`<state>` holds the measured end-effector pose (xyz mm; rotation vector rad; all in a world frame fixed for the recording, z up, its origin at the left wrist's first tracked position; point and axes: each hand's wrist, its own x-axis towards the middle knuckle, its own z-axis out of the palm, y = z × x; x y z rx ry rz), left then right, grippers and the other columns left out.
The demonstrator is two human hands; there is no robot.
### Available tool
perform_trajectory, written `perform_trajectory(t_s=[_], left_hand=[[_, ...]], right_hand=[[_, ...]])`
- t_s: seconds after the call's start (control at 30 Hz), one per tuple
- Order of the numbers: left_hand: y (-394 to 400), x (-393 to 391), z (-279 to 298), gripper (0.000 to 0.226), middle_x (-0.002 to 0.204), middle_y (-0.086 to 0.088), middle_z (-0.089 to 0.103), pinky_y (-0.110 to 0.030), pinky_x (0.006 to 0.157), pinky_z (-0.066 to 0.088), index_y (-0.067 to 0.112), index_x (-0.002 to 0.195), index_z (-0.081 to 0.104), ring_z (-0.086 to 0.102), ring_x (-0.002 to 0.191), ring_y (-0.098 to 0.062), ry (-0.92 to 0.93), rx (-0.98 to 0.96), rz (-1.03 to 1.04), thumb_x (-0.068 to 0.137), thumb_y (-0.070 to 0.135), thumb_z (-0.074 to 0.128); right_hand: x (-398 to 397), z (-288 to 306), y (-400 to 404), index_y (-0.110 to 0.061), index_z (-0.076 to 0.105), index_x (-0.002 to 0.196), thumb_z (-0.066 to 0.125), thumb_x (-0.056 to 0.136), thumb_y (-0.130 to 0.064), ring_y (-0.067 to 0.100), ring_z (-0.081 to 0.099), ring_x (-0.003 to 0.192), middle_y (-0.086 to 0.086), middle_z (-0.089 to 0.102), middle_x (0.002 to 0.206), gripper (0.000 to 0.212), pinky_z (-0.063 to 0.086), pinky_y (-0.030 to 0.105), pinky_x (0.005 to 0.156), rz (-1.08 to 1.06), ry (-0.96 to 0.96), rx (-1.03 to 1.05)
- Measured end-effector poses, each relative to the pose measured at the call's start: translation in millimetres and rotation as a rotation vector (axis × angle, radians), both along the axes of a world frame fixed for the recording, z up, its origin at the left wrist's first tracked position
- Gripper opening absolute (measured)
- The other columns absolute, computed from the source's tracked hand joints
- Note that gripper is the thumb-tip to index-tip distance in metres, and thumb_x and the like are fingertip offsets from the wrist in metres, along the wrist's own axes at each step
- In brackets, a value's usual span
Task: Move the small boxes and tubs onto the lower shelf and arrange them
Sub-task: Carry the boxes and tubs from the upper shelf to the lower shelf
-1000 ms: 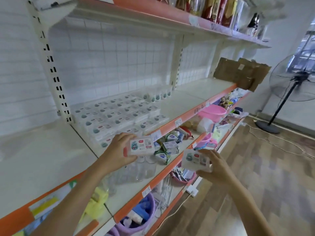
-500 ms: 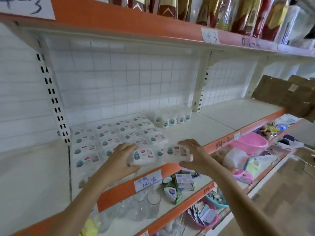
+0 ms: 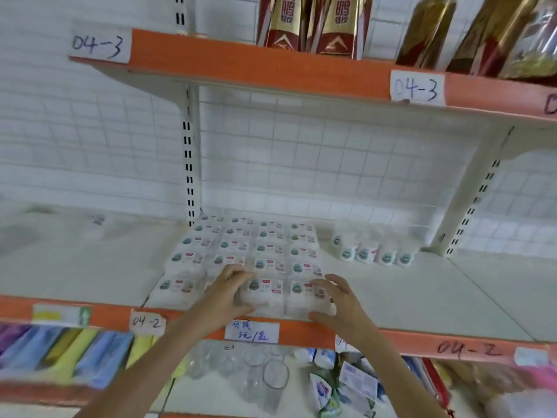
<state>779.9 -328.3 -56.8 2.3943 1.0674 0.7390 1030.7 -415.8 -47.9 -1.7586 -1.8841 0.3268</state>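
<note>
A grid of small white boxes point(image 3: 241, 251) with teal and red labels lies on the white shelf point(image 3: 422, 300) marked 04-2. My left hand point(image 3: 226, 297) grips one box point(image 3: 266, 286) in the front row, fingers over its left end and thumb at its front. My right hand point(image 3: 340, 303) holds the neighbouring box point(image 3: 300, 289) at the row's right end, fingers curved over it and thumb at its front. Both boxes sit on the shelf at its orange front edge. A row of small white tubs point(image 3: 372, 251) stands to the right of the boxes.
The upper shelf point(image 3: 271, 73), marked 04-3, carries red and gold packets point(image 3: 313, 22). Below the 04-2 edge are clear glasses point(image 3: 265, 372), small packets point(image 3: 325, 390) and coloured cloths point(image 3: 75, 354). A white bracket point(image 3: 470, 191) slants down at the right.
Both hands carried their boxes up from in front of the shelf edge and set them down in the front row. The camera moved closer and now faces the shelf squarely.
</note>
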Motion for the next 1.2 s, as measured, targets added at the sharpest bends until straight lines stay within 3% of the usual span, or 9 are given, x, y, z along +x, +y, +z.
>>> perform_trajectory(t_s=[0.1, 0.2, 0.33, 0.43, 0.6, 0.77, 0.87, 1.03, 1.2], left_hand=[[-14, 8, -3, 0.066, 0.133, 0.003, 0.026, -0.014, 0.091, 0.033, 0.022, 0.136, 0.038, 0.041, 0.104, -0.004, 0.044, 0.029, 0.093, 0.08, 0.034, 0.07], [-21, 16, -2, 0.065, 0.135, -0.002, 0.028, -0.02, 0.094, 0.036, 0.018, 0.136, 0.04, 0.043, 0.104, -0.008, 0.034, 0.046, 0.157, 0.08, 0.036, 0.069], [-24, 21, -3, 0.064, 0.128, -0.002, 0.032, -0.019, 0.1, 0.035, 0.014, 0.136, 0.043, 0.043, 0.102, -0.006, 0.028, 0.086, 0.168, 0.08, 0.03, 0.07], [-23, 20, -5, 0.065, 0.127, -0.001, 0.032, -0.02, 0.102, 0.035, 0.014, 0.137, 0.042, 0.044, 0.104, -0.007, 0.043, 0.09, 0.156, 0.08, 0.029, 0.07], [-18, 19, -5, 0.067, 0.128, 0.0, 0.03, -0.017, 0.102, 0.033, 0.016, 0.138, 0.04, 0.043, 0.103, -0.005, 0.049, 0.074, 0.142, 0.081, 0.032, 0.069], [-19, 20, -5, 0.067, 0.129, -0.003, 0.031, -0.018, 0.102, 0.031, 0.012, 0.138, 0.039, 0.042, 0.104, -0.007, 0.036, 0.06, 0.133, 0.081, 0.03, 0.069], [-18, 20, -3, 0.065, 0.128, -0.006, 0.032, -0.021, 0.102, 0.034, 0.009, 0.136, 0.042, 0.045, 0.108, -0.013, 0.03, 0.057, 0.121, 0.08, 0.026, 0.071], [-17, 20, 2, 0.058, 0.127, -0.006, 0.032, -0.022, 0.096, 0.038, 0.01, 0.128, 0.044, 0.046, 0.108, -0.016, 0.059, 0.037, 0.103, 0.08, 0.026, 0.071], [-22, 8, 15, 0.065, 0.134, -0.004, 0.031, -0.024, 0.093, 0.037, 0.013, 0.138, 0.031, 0.044, 0.116, -0.016, 0.104, -0.008, 0.08, 0.085, 0.028, 0.065]], right_hand=[[3, -3, 1, -0.02, 0.046, 0.129, 0.074, 0.077, -0.019, 0.0, 0.041, 0.109, 0.0, 0.026, 0.132, 0.059, 0.024, 0.002, 0.092, 0.034, -0.036, 0.011], [2, -3, -1, -0.018, 0.048, 0.129, 0.072, 0.077, -0.013, 0.008, 0.052, 0.109, 0.007, 0.03, 0.136, 0.058, 0.025, 0.006, 0.096, 0.031, -0.032, 0.035], [-1, -3, -4, -0.015, 0.037, 0.138, 0.066, 0.084, -0.016, 0.017, 0.038, 0.131, 0.008, 0.026, 0.145, 0.061, 0.02, 0.012, 0.106, 0.018, -0.055, 0.037], [-4, -9, -5, -0.018, 0.028, 0.143, 0.06, 0.089, -0.022, 0.018, 0.034, 0.134, 0.006, 0.011, 0.152, 0.063, 0.021, 0.015, 0.106, -0.005, -0.05, 0.006], [-5, -10, -1, -0.018, 0.026, 0.144, 0.058, 0.09, -0.023, 0.015, 0.029, 0.137, 0.005, 0.007, 0.154, 0.064, 0.021, 0.017, 0.107, -0.019, -0.074, -0.022], [-9, -4, -4, -0.019, 0.016, 0.147, 0.051, 0.094, -0.026, 0.015, 0.007, 0.143, -0.002, 0.006, 0.155, 0.063, 0.018, 0.026, 0.112, -0.022, -0.183, -0.089], [-12, 2, -7, -0.027, 0.015, 0.147, 0.053, 0.092, -0.031, 0.022, 0.013, 0.141, -0.002, 0.003, 0.155, 0.067, 0.024, 0.035, 0.111, -0.081, -0.17, -0.133], [-16, 6, -10, -0.021, 0.017, 0.147, 0.053, 0.09, -0.034, 0.021, 0.021, 0.137, -0.001, 0.01, 0.151, 0.069, 0.03, 0.034, 0.11, -0.098, -0.228, -0.14], [-16, 17, -24, -0.03, 0.007, 0.148, 0.054, 0.089, -0.037, 0.023, 0.02, 0.138, -0.003, 0.009, 0.155, 0.075, 0.029, 0.042, 0.108, -0.129, -0.261, -0.103]])
